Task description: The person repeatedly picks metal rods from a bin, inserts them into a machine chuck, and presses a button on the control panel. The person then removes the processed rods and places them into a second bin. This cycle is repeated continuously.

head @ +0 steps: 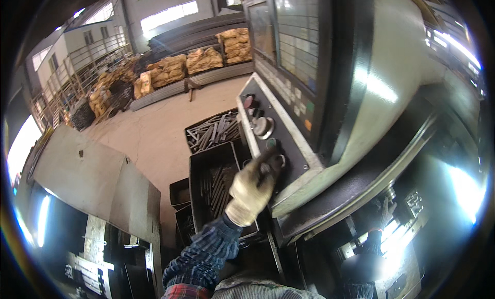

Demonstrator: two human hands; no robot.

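Observation:
My left hand [253, 187], in a pale work glove with dark fingertips, reaches over the lower part of a machine's control panel [296, 156]. Its fingers are spread near a green push button [271, 143] and a round ringed control; blur hides whether they touch. Farther up the panel sit a round handwheel knob [263, 126] and a red button [249, 102]. At the lower right, my right hand [386, 213], also gloved, is inside the machine's work area, just below a shiny cylindrical metal part [390, 192]. Whether it grips that part cannot be made out.
Dark metal bins [191, 171] with metal rods stand left of the panel. A screen housing [328, 67] rises above it. A grey machine cover [112, 183] is at left; stacked yellowish sacks [166, 71] and long metal stock lie across the floor.

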